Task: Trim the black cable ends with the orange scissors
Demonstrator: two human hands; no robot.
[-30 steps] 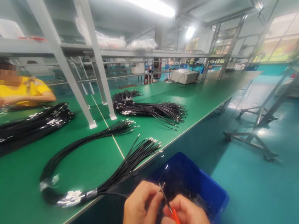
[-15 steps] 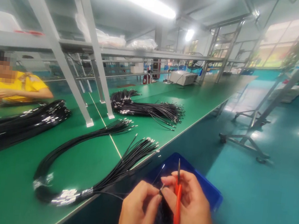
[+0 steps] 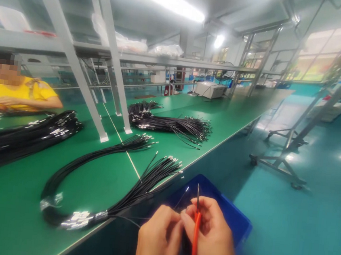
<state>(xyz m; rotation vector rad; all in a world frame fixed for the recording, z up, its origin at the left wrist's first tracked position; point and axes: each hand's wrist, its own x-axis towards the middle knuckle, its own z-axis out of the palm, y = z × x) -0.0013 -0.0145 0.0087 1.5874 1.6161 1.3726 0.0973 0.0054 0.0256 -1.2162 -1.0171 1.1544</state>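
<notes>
My right hand (image 3: pixel 212 233) is closed around a tool with red handles (image 3: pixel 195 239), its dark pointed tip upward. My left hand (image 3: pixel 161 234) is pinched beside it, fingertips almost touching the right ones; what it holds is too small and hidden to name. Thin black cable runs from the table toward my left hand. On the green table (image 3: pixel 92 180) a curved bundle of black cables (image 3: pixel 77 164) with pale tips lies to the left, its loose ends fanned near the table edge. A blue bin (image 3: pixel 231 213) sits below and behind my hands.
More black cable bundles (image 3: pixel 171 123) lie further back, and a large one (image 3: pixel 29 139) at the left. Metal shelf posts (image 3: pixel 119 73) rise from the table. A person in yellow (image 3: pixel 24 96) sits across at the left. A wheeled frame (image 3: pixel 286 158) stands at the right.
The red-handled tool and my right hand have shifted slightly left, closer to my left hand. My fingertips have drawn together, covering the small piece between them. The view has shifted slightly.
</notes>
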